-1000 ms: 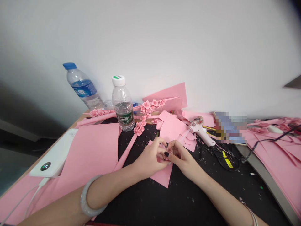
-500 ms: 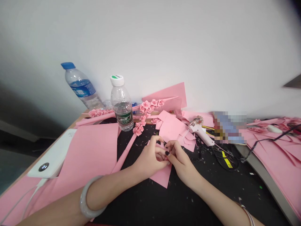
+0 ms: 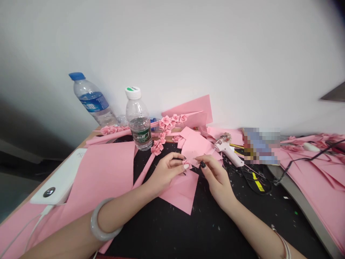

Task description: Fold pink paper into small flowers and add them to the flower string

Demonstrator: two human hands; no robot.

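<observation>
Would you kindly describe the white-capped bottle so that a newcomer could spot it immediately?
From the pale wall, look left of centre, down to its foot. A clear bottle stands upright there, labelled dark green. Unlike its leaning neighbour, it has a white cap, not blue.

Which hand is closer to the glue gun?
Right. The right hand is left of the glue gun and nearer the camera; the left hand is farther left.

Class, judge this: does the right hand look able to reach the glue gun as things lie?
Probably yes. The glue gun lies close beyond the right hand, its handle uncovered, and nothing upright appears between them. Only flat pink squares lie near its nozzle.
</observation>
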